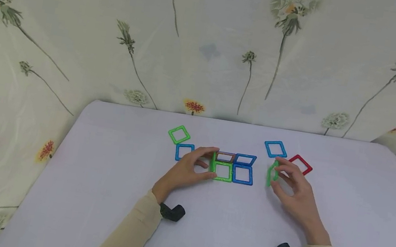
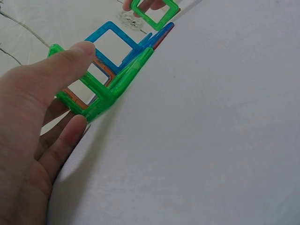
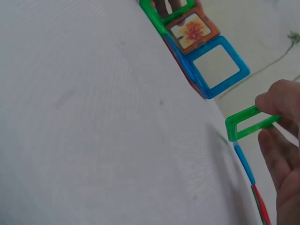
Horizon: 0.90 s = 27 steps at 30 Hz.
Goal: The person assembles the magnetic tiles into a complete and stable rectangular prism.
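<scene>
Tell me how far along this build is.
Looks done: the orange tile and upright blue tile stand behind the flat green tile and flat blue tile. In hand: left hand grips the green end tile; right hand holds another green tile. Probably remaining: the right end and front lack walls; a red tile lies apart.

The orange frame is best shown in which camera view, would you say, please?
The right wrist view: the orange frame appears large and nearly face-on, with its window plainly visible. The head view shows it small and foreshortened, looking brownish; the left wrist view shows only parts of it, behind a green frame.
</scene>
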{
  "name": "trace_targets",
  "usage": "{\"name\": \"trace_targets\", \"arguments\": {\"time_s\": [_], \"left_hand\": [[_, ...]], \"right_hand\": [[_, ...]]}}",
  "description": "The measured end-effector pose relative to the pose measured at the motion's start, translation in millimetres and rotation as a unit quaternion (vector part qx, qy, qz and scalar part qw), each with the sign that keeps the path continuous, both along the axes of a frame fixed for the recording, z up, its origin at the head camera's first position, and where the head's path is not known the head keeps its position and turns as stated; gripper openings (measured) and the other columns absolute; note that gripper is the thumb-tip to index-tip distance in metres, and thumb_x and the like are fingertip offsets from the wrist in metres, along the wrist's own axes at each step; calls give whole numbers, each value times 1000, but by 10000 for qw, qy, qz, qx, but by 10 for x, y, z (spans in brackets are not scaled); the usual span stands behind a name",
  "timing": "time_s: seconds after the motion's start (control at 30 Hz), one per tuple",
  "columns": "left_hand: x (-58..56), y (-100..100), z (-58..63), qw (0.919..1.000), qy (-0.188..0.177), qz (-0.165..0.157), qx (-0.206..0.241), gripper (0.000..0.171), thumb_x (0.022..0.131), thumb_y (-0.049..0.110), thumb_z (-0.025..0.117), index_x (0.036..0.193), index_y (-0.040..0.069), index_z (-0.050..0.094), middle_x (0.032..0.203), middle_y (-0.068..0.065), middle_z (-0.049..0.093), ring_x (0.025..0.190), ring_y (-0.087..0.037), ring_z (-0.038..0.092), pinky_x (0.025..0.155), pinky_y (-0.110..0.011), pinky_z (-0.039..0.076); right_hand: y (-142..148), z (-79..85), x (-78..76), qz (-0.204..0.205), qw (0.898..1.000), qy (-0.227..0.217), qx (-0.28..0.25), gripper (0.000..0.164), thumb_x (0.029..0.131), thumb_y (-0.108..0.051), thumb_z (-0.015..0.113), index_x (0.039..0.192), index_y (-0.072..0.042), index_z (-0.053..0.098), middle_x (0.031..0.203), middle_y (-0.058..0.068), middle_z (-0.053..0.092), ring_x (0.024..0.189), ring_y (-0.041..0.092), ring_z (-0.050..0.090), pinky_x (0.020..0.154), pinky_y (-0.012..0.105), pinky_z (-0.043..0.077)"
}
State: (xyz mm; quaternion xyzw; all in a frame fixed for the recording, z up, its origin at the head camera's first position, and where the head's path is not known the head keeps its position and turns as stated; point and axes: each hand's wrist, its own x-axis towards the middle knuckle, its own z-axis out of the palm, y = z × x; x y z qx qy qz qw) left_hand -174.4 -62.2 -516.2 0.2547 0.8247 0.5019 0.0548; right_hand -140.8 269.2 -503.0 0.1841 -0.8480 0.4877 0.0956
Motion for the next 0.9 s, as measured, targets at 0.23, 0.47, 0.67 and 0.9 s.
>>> {"name": "trace_targets", "arguments": {"time_s": [0.23, 0.47, 0.67, 0.9], "left_hand": [[-4, 11, -4, 10000, 5, -21, 9, 70, 81, 41, 72, 142, 30, 39, 133, 12, 50, 108, -5, 55, 91, -18, 51], [0, 12, 4, 10000, -42, 30, -30, 71, 81, 42, 72, 143, 30, 39, 133, 12, 50, 104, -5, 57, 91, -19, 51], [11, 9, 32, 10000, -55, 50, -52, 70, 81, 40, 72, 142, 31, 39, 134, 12, 50, 104, -5, 57, 91, -19, 51], [9, -1, 26, 10000, -48, 43, -48, 70, 82, 40, 72, 142, 31, 39, 133, 11, 50, 104, -5, 57, 91, -19, 51]], "right_hand": [[-50, -12, -6, 49, 9998, 184, 105, 41, 78, 5, 71, 115, -5, 56, 140, 11, 47, 130, 5, 42, 96, 7, 41], [-83, -2, -10, 115, 9997, 193, 92, 41, 78, 5, 71, 115, -4, 56, 140, 10, 47, 130, 7, 44, 96, 8, 42], [-106, 9, -15, 193, 9998, 35, 26, 41, 78, 4, 72, 115, -4, 56, 142, 7, 46, 131, 12, 43, 96, 10, 44], [-127, -8, -20, 291, 9996, 11, -54, 41, 78, 5, 71, 115, -4, 56, 142, 8, 46, 132, 14, 43, 96, 11, 45]]}}
